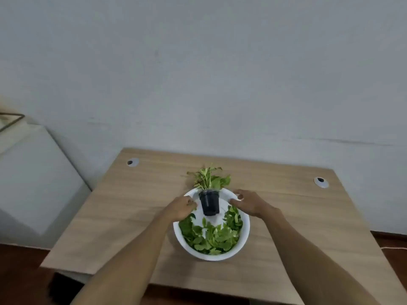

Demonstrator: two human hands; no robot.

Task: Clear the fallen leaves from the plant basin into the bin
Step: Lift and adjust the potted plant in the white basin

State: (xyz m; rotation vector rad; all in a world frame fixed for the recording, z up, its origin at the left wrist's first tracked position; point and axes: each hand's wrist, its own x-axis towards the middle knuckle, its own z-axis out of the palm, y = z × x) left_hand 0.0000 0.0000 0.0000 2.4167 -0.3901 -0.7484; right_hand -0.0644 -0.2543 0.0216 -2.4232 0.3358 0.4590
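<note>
Presently, item one: white plant basin (pixel 243 236), round, set on a wooden desk (pixel 123 208) near its middle, well in from every edge. Item two: fallen leaves (pixel 211 237), green, loose, heaped in a crescent over the near half of the basin floor and climbing its right side; we count none outside the rim, as far as the view shows. Item three: black nursery pot (pixel 209 203) standing in the far half of the basin, its plant (pixel 210 178) leaning away from us past the far rim. Item four: our left hand (pixel 179 209), curled over the basin's left rim beside the pot, fingers drawn together, seemingly pinching a leaf or two, though we cannot tell what it holds. Item five: our right hand (pixel 248 204), fingers spread and loose, resting at the right rim near the pot, clamped on nothing visible. Progress, by our judgement: early; the bulk of the leaves lies in the basin, and no bin appears in view, so its place is unknown to us. Room: bare desk lies left, right and behind the basin; two cable grommets (pixel 132 162) sit well apart at the far corners; the near desk edge falls close under our forearms. A pale cabinet (pixel 33 183) stands off the desk's left side, and a grey wall closes the far edge.
</note>
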